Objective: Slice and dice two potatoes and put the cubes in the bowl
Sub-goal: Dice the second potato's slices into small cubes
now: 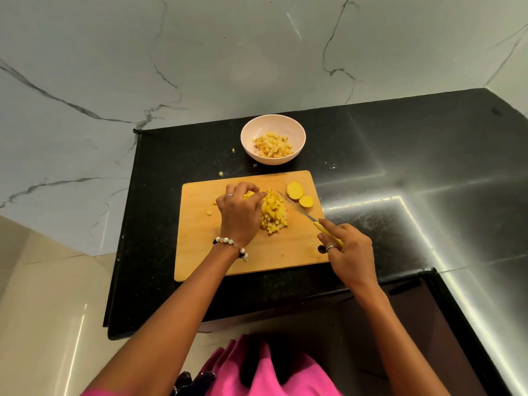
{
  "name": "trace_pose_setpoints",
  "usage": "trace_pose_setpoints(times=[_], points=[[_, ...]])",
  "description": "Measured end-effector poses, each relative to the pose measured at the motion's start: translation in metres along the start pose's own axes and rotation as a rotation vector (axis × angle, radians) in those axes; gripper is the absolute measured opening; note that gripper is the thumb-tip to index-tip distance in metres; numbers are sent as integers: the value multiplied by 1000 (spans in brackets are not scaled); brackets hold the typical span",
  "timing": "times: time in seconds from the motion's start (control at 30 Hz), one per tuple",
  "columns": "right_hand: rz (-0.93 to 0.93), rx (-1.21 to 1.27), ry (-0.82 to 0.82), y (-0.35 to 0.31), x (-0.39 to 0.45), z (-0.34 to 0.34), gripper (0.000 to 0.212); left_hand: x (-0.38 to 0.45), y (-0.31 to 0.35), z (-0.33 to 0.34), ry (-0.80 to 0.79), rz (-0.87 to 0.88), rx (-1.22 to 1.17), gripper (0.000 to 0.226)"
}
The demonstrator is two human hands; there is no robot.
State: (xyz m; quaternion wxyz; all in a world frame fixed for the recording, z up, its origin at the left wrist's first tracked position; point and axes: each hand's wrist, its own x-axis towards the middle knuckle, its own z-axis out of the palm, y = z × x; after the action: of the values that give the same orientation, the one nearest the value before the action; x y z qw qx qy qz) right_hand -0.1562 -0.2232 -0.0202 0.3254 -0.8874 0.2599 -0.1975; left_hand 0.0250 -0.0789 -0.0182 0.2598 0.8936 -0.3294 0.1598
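Clearly, from the head view, the cutting board (200, 252) anchors everything. On its middle lies a heap of potato cubes (273, 214); the left hand (238, 212) curls over an uncut potato piece (249, 194) touching the heap's left edge. The right hand (347, 248), at the board's right edge, grips the knife (297, 208), blade slanting up-left toward the heap. Two potato slices (300, 194) wait at the board's far right; the bowl (248, 130), holding cubes, stands beyond the board.
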Motion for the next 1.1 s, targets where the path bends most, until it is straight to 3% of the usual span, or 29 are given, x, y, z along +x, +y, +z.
trace_pose_setpoints(times=[0.1, 0.17, 0.3, 0.4, 0.7, 0.8, 0.9, 1.03, 1.1], points=[[114, 184, 9, -3, 3, -7, 25, 23, 19, 5, -96, -125, -140, 21], [200, 260, 29, -3, 5, -12, 20, 38, 30, 13, -233, -122, -110, 28], [297, 334, 26, 2, 7, -14, 22, 63, 41, 32, -634, 103, 172, 58], [318, 369, 29, 3, 6, -13, 24, 73, 42, 41, -760, 181, 224, 64], [347, 395, 25, -1, 8, -10, 16, 81, 31, 43, -610, 153, 162, 44], [330, 391, 27, -5, 10, -8, 21, 74, 25, 26, -387, -19, -172, 31], [315, 437, 26, -16, 12, -5, 16, 58, 11, 2, -241, -302, -554, 42], [281, 421, 6, -29, 10, 10, 23, 31, -15, -25, -297, -582, -748, 40], [269, 425, -23, -39, 7, 19, 24, 13, -32, -36, -325, -671, -730, 37]])
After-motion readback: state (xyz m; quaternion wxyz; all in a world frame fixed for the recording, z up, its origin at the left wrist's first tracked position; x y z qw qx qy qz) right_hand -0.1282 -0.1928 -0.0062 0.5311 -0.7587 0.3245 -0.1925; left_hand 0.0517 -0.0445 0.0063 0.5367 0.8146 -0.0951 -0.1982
